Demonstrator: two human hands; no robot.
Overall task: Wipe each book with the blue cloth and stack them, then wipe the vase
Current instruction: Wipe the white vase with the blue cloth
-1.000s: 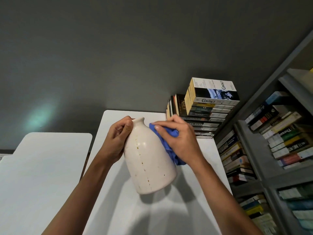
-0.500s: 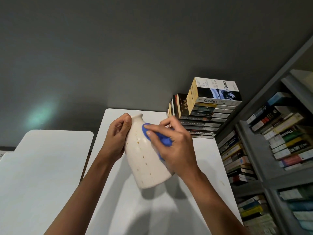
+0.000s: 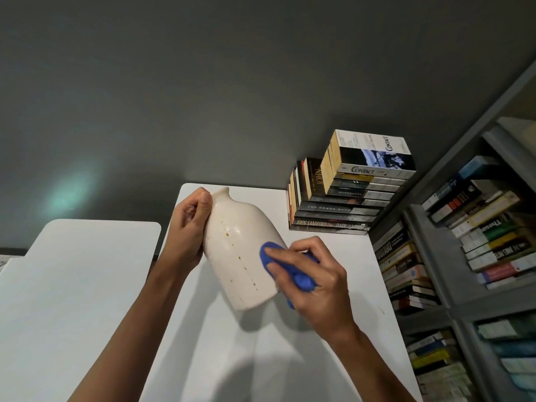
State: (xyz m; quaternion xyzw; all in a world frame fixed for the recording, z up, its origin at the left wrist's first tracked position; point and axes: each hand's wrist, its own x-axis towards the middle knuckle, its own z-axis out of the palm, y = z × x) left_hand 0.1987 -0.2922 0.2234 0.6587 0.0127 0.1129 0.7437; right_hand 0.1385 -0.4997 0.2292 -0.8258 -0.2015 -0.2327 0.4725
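Note:
A cream ceramic vase with small brown speckles is held tilted above the white table, its neck pointing up and left. My left hand grips it at the neck and shoulder. My right hand holds the bunched blue cloth and presses it against the vase's lower right side. A stack of books stands at the table's far right corner, with "Contact" on top and a few books upright behind it.
A grey bookshelf packed with books runs along the right edge of the table. A second white table lies to the left, separated by a narrow gap. A dark grey wall rises behind both tables.
My right hand with the cloth slid from the vase's shoulder down to its lower body. The vase tilted further, its neck leaning left.

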